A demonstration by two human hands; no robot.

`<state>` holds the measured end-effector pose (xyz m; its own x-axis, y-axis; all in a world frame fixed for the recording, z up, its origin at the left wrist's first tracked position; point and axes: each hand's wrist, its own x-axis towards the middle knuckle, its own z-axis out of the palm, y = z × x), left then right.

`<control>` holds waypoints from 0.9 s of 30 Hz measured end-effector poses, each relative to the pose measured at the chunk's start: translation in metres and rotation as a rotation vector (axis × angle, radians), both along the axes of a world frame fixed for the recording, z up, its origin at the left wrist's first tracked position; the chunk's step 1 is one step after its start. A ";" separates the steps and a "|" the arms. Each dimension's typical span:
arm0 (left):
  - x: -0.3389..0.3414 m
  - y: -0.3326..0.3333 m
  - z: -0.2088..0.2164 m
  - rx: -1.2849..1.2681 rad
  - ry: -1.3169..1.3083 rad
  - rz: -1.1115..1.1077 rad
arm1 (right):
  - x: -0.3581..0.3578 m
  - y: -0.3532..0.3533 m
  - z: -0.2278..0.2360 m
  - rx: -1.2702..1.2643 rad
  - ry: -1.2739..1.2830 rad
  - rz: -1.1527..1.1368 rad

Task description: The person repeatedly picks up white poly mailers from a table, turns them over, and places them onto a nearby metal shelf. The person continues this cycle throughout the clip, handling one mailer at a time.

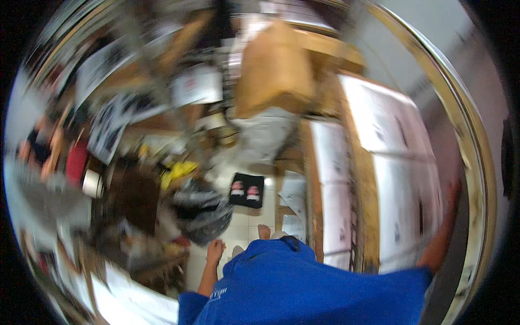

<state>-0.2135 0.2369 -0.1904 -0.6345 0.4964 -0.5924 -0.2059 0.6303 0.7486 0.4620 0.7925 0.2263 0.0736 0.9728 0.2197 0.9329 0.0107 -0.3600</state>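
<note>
My left hand (215, 251) hangs low beside my body, its fingers loosely bent and a little apart, with nothing visible in it. It is nearest to a shiny black plastic bag (203, 214) standing on the floor. My right arm reaches out to the far right; the right hand (454, 193) is smeared by motion beside the tall stacks, so its fingers cannot be made out. Ahead of my bare foot (264, 232), a flat black item (247, 184) with two pink-and-white prints lies on the pale tiles; its kind is unclear.
Stacks of white-topped packages (403, 179) line the right side. A big brown carton (275, 70) stands ahead, above a whitish sack (265, 132). Cluttered shelves and a yellow item (179, 172) fill the left. Another person's arm (54, 146) shows at far left. Much is blurred.
</note>
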 end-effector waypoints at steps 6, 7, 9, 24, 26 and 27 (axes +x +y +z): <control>0.000 0.009 0.098 0.182 0.230 -0.051 | -0.146 0.124 -0.012 0.011 0.160 0.630; 0.003 0.006 0.118 0.214 0.277 -0.037 | -0.196 0.143 -0.022 -0.034 0.178 0.762; 0.012 -0.018 0.152 0.247 0.367 0.037 | -0.378 0.088 -0.015 -0.223 0.068 1.006; 0.096 -0.233 0.293 -0.014 0.612 1.031 | -0.683 -0.442 -0.258 -1.266 -0.160 2.069; 0.092 -0.249 0.291 -0.228 0.916 1.059 | -0.667 -0.459 -0.268 -1.412 -0.202 2.019; 0.086 -0.259 0.289 -0.344 1.068 1.060 | -0.661 -0.465 -0.266 -1.473 -0.218 1.989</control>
